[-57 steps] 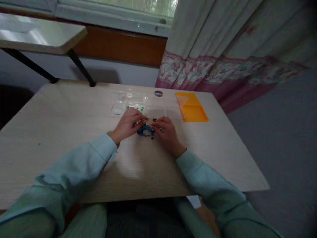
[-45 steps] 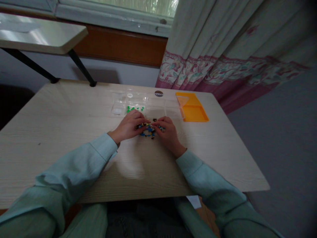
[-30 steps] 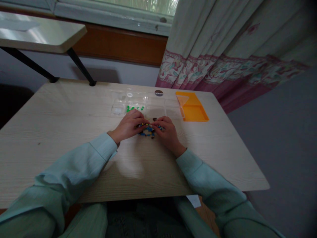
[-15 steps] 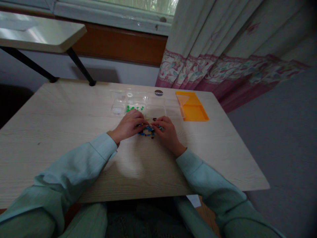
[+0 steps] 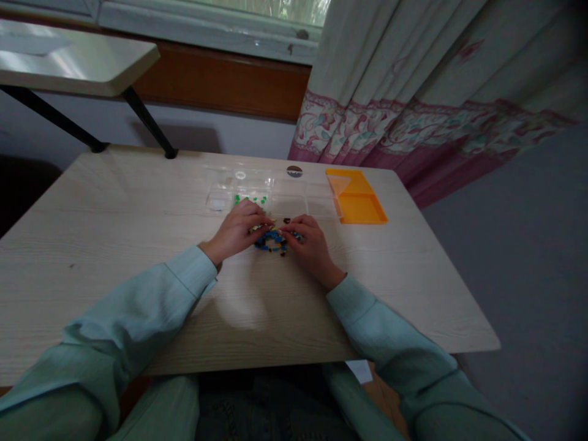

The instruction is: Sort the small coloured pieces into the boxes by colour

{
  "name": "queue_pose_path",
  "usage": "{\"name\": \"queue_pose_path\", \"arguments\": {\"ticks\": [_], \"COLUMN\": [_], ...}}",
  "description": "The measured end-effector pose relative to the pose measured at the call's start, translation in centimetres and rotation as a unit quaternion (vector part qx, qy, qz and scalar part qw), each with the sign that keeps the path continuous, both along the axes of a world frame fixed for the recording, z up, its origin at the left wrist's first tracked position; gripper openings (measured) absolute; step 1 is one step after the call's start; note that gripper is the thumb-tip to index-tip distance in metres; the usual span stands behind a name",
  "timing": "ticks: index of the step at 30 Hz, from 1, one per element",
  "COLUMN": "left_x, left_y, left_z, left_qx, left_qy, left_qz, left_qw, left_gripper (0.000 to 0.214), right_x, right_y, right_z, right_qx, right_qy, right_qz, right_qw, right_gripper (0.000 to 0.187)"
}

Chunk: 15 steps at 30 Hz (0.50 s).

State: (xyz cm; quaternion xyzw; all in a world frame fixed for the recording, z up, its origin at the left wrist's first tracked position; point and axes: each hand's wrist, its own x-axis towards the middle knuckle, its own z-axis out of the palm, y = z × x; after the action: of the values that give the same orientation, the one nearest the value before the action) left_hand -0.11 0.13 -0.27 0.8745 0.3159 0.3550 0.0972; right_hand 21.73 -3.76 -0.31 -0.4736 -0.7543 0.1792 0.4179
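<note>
Small blue, black and yellow pieces, like tiny building bricks [image 5: 271,245], lie in a cluster on the table between my hands. My left hand [image 5: 241,229] is over the cluster's left side, thumb and fingers pinched together; what sits between them is too small to name. From the right, my right hand [image 5: 307,245] also pinches, its fingertips close to the left ones, with a tiny pale bit at the tips. Behind them stands a clear compartment box [image 5: 288,190], and green pieces [image 5: 250,199] lie in one of its compartments.
An orange tray [image 5: 362,208] lies at the right, touching or overlapping the clear box. A round dark sticker [image 5: 294,171] is near the table's back edge. At the back left, a raised shelf [image 5: 78,64] stands on black legs. A curtain [image 5: 390,92] hangs behind the table.
My left hand has shifted slightly up and left, opening a small gap from the right fingertips. My right hand stays almost in place.
</note>
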Motion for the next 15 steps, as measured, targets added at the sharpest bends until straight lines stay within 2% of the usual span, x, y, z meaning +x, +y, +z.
{"name": "queue_pose_path", "arguments": {"ticks": [7, 15], "left_x": [0.15, 0.04], "left_y": [-0.12, -0.03], "left_z": [0.5, 0.28], "left_qx": [0.007, -0.003], "left_qy": [-0.006, -0.011], "left_qz": [0.01, 0.029], "left_qw": [1.0, 1.0], "left_gripper": [0.022, 0.022], "right_x": [0.14, -0.16], "right_y": [0.16, -0.43], "right_z": [-0.5, -0.2], "right_qx": [0.024, 0.062], "right_qy": [-0.036, -0.166], "right_qz": [0.015, 0.062], "right_qw": [0.999, 0.982], "right_gripper": [0.013, 0.017]}}
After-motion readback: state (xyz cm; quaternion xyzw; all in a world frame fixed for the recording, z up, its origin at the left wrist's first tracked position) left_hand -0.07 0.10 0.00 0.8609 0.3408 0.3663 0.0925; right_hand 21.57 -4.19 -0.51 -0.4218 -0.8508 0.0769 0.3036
